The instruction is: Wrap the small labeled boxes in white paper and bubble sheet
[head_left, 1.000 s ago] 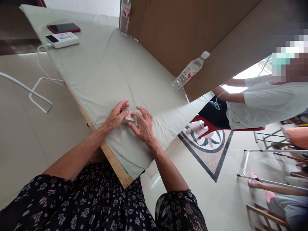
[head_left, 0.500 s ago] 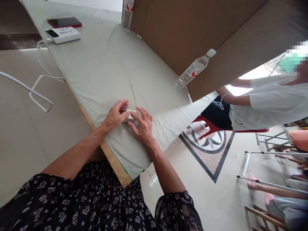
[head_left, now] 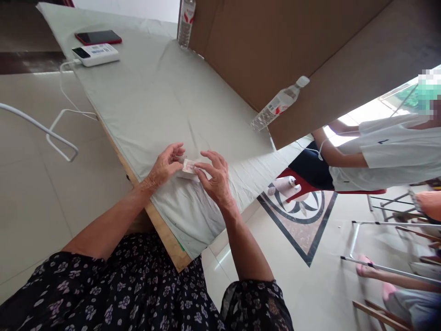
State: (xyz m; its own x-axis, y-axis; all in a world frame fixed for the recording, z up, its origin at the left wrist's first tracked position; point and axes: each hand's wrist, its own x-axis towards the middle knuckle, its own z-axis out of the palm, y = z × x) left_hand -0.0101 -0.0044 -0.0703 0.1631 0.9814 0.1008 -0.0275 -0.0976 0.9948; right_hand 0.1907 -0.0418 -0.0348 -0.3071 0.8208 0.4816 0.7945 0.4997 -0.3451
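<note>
A small white box [head_left: 189, 166] with faint reddish print lies on the pale cloth near the table's corner, between my two hands. My right hand [head_left: 216, 177] pinches its right end with thumb and index finger; the other fingers are lifted and spread. At the left end, the thumb tip of my left hand [head_left: 166, 163] touches or nearly touches the box. The left fingers curve above it, apart from the thumb. Whether the printed top is a separate piece, I cannot tell.
A cardboard panel [head_left: 275, 50] rises along the right side, with a water bottle [head_left: 280, 103] leaning by it and another bottle [head_left: 186, 25] farther back. A phone [head_left: 99, 37] and a white cabled device [head_left: 96, 54] lie far left. A seated person [head_left: 396, 147] is at right.
My right hand has shifted right and its thumb has moved to the box's right end, uncovering the printed top. The left thumb has drawn slightly back left. The view has shifted a little.
</note>
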